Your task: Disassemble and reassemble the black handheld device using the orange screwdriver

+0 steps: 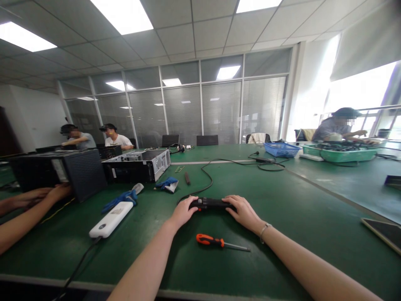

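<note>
A long black corded device (214, 204) lies crosswise in front of me, low over the green table. It has a small red part and a grey part near its left end; its exact kind is unclear. My left hand (184, 210) grips the left end, thumb toward me. Around the right end, my right hand (244, 210) has its fingers and thumb closed. A black cord (210, 179) runs from near the left end to the back right. Closer to me lies a screwdriver (211, 241) with an orange and black handle, its shaft pointing right. Neither hand touches it.
On the left are a white power strip (112, 219), blue gloves (169, 184), an open computer case (138, 166) and a dark case (84, 173) with another person's hands (58, 194) at it. Blue (281, 149) and green baskets (351, 154) stand back right; a phone-like slab (384, 232) lies right.
</note>
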A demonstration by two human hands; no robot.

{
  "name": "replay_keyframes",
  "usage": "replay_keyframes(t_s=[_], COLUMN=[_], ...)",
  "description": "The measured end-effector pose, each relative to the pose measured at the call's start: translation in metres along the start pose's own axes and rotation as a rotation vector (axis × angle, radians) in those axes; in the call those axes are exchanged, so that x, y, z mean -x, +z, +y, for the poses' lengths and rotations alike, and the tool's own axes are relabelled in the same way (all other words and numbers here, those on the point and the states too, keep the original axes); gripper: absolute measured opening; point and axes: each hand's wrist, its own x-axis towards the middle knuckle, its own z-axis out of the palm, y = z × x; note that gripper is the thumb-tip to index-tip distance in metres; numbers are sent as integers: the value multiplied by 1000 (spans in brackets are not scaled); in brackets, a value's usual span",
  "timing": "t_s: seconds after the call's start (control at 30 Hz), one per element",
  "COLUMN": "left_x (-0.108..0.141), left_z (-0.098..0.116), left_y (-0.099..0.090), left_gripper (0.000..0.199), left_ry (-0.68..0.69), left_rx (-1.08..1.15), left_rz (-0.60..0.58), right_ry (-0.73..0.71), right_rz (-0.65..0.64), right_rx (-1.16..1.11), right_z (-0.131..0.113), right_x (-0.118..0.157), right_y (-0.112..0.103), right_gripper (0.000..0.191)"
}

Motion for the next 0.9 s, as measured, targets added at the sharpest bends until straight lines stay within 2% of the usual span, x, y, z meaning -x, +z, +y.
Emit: replay_keyframes(t_s=[0.2,0.4,0.63,0.73,0.8,0.9], left_x=[2,5,7,5,5,5], left_z=[4,4,1,0,1,6], left_y=[0,0,3,6,8,11], left_gripper=[32,34,34,36,37,38], left_ry=[39,16,44,72,83,90], left_rx=[-55,-70,-41,-13,-2,3], left_rz=[18,7,11,13,12,7], right_ry=[38,23,-24,-17,-8,-88], right_rz=[-34,-40,15,65,23,-209], right_rx=[21,21,43,25,-53,-190], right_z=[-4,-7,-9,-21,-37,-70], right_x=[-1,0,1,0,0,3], right_y=[-3,-5,-8,-13,-19,-27], right_gripper=[25,24,25,25,27,35])
